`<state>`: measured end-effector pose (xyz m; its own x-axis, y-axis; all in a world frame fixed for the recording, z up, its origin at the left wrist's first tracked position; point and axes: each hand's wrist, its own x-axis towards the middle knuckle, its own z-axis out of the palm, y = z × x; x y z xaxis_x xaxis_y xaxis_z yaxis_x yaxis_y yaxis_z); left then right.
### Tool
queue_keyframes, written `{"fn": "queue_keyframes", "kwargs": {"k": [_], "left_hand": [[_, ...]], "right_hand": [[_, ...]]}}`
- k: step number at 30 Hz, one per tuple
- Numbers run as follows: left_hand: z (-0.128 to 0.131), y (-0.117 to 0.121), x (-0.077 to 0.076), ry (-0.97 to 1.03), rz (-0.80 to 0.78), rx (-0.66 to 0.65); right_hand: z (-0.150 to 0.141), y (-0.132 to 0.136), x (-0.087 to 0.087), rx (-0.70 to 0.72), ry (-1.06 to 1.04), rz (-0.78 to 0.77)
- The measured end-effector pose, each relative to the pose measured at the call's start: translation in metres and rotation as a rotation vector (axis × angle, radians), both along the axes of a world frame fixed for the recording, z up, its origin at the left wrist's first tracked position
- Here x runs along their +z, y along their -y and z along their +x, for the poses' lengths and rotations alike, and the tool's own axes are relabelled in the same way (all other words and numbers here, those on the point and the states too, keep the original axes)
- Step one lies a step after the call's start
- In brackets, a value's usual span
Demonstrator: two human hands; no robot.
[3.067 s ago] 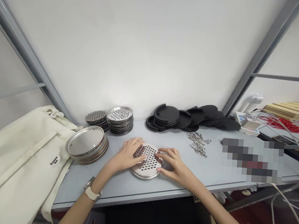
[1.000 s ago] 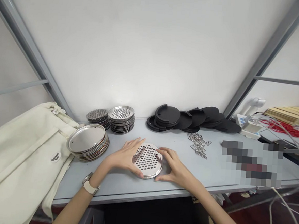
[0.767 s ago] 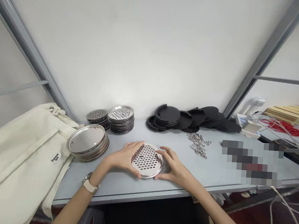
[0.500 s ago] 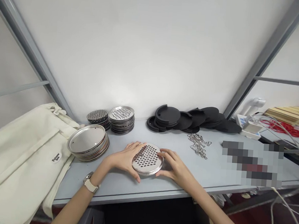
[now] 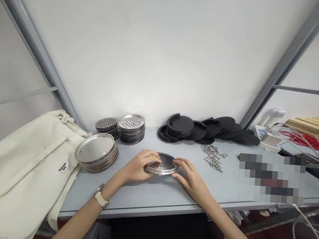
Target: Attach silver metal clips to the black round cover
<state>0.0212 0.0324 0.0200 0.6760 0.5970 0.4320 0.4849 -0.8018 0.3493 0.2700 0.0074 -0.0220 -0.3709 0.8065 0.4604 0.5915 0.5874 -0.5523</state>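
Note:
A round perforated steel disc (image 5: 162, 163) is held between both my hands just above the grey table (image 5: 154, 195), its near edge raised so it appears flatter than before. My left hand (image 5: 137, 167), a watch on its wrist, curls its fingers round the disc's left rim. My right hand (image 5: 191, 176) grips the right rim with fingertips on the edge. Behind to the left stand a stack of plain steel discs (image 5: 96, 152), a stack of grater discs (image 5: 132, 127) and a smaller stack of perforated discs (image 5: 106, 125).
Black round lids (image 5: 202, 128) lie spread along the wall. A pile of metal clips (image 5: 213, 156) lies right of my hands. A cream cloth bag (image 5: 22, 168) covers the table's left end. Cables, red string and wooden pieces sit at the far right.
The disc lay flat under my fingers; both hands shifted to its rim, lifted it and tilted it. The view shifted slightly.

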Motion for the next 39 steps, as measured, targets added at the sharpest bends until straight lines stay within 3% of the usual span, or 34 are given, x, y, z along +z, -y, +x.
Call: {"fn": "queue_keyframes", "kwargs": {"k": [10,17,21,24,28,32,39], "left_hand": [[-0.004,-0.011,-0.016,0.115,0.228,-0.029],[-0.005,-0.011,-0.015,0.057,0.311,-0.036],[-0.005,-0.011,-0.015,0.001,0.387,-0.027],[-0.006,-0.009,-0.013,-0.048,0.461,-0.022],[-0.006,-0.007,-0.008,-0.069,0.548,0.016],[-0.008,-0.006,-0.004,-0.09,0.608,0.05],[-0.009,-0.006,-0.001,-0.102,0.654,0.091]], "right_hand": [[-0.001,0.001,0.003,-0.032,-0.048,0.021],[-0.001,0.0,-0.005,-0.096,-0.027,0.077],[0.001,-0.002,0.002,-0.091,-0.051,0.123],[0.006,-0.024,0.017,-0.17,-0.084,0.163],[0.012,-0.083,0.035,-0.188,0.009,0.268],[0.013,-0.138,0.041,-0.257,0.187,0.329],[0.013,-0.165,0.037,-0.231,0.262,0.288]]}}
